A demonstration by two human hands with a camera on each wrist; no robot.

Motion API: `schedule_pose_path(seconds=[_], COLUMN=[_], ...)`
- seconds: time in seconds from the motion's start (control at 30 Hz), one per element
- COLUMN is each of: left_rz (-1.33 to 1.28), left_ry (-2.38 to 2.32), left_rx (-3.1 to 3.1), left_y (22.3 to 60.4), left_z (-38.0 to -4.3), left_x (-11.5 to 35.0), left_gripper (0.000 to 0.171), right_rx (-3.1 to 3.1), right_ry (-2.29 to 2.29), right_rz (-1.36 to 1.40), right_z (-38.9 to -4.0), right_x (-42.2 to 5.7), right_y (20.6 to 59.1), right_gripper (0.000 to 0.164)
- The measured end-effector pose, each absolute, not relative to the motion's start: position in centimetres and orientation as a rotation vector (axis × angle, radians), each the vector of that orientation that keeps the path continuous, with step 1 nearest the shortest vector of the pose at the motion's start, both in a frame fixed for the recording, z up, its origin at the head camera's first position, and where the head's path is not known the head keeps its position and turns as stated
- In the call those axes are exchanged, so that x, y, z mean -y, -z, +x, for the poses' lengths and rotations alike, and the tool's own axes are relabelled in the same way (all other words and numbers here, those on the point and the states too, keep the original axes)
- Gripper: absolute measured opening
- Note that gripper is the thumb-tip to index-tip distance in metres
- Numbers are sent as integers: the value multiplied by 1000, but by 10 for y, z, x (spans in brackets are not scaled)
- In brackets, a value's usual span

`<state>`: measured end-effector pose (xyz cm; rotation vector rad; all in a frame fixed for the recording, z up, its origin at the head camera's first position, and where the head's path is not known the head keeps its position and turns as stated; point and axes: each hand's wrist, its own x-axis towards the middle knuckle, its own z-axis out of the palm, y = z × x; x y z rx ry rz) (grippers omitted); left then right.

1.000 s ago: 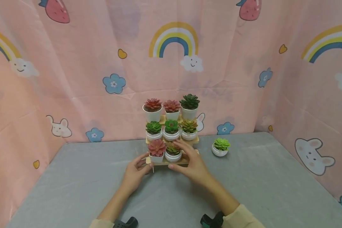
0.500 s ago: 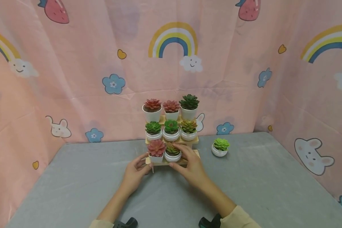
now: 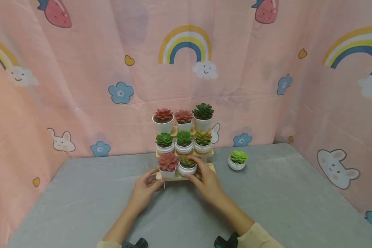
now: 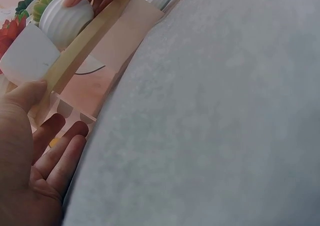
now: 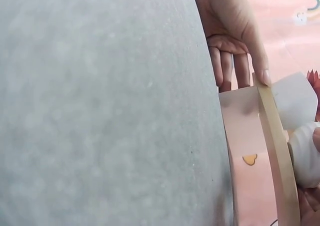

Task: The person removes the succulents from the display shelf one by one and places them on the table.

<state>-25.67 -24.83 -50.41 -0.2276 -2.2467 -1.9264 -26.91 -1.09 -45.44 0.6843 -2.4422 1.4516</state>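
Observation:
A three-tier wooden stand [image 3: 173, 178] holds rows of small potted succulents. My left hand [image 3: 144, 189] grips the left end of its lowest shelf; in the left wrist view the thumb lies on the wooden edge [image 4: 75, 55], with the fingers below. On that shelf, a square white pot with a pink succulent [image 3: 168, 162] sits at the left. Beside it is a round ribbed white pot [image 3: 187, 170] with a yellow-green succulent. My right hand [image 3: 210, 184] pinches this round pot between thumb and fingers from its right side. The pot's underside is hidden in the head view.
A bright green succulent in a round white pot [image 3: 237, 162] stands alone on the grey table [image 3: 282, 196], right of the stand. A pink printed curtain [image 3: 251, 110] hangs behind. The upper tiers bear red and green succulents [image 3: 183, 139].
My right hand has drawn slightly left, its thumb and fingers closing in on the round pot. My left hand keeps its hold on the shelf. The head view has shifted a little.

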Motion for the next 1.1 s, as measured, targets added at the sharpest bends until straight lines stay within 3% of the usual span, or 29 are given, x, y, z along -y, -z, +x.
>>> schedule_pose_path(seconds=[0.53, 0.83, 1.1], left_rz=[-129, -110, -115], left_ry=[1985, 1963, 1968], left_rx=[2253, 2280, 2290], left_y=[500, 501, 499], left_z=[-257, -257, -257], left_x=[246, 246, 246], left_gripper=[51, 51, 52], right_rx=[2466, 2283, 2174], right_ry=[-1576, -1585, -1370], right_rz=[969, 810, 518], right_z=[-275, -279, -295], right_x=[-36, -79, -118], right_y=[414, 388, 396], right_gripper=[55, 59, 59])
